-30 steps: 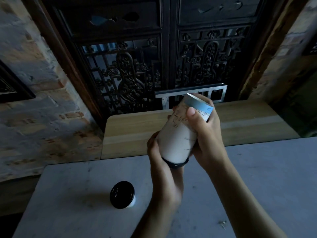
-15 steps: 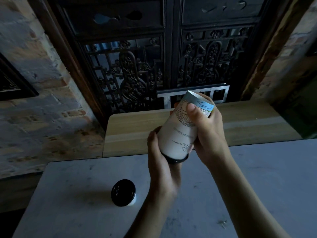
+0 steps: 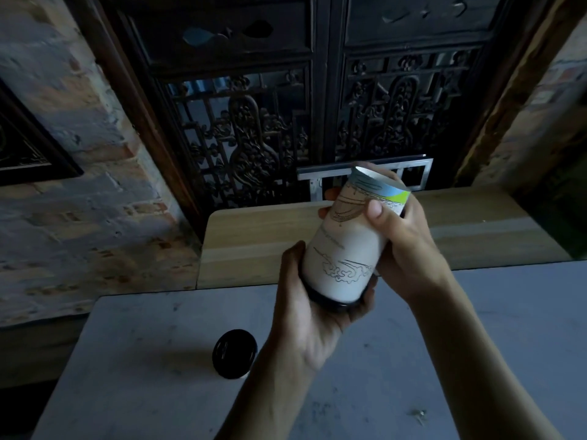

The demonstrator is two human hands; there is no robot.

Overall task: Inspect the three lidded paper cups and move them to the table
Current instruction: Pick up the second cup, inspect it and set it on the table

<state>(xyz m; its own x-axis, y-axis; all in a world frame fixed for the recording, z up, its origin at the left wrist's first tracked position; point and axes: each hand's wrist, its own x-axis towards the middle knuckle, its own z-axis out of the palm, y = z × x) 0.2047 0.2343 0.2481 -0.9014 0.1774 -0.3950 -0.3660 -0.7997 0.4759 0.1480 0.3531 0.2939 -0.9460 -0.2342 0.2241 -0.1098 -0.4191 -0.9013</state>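
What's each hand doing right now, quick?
Left hand: fingers curled round the black lid end of the tilted paper cup, holding it.
Right hand: grips the same cup near its base end.

Single view only: camera on my head, wide-angle, aimed forward and down. My forearms enter from the bottom edge; both hands sit close to the lens near frame centre. The grey table [image 3: 476, 312] fills the lower half, near. Beyond it a wooden bench [image 3: 254, 236], then a dark carved screen [image 3: 254, 131] across the top, farther off. Brick wall [image 3: 79, 185] at left; edges bow with lens distortion.
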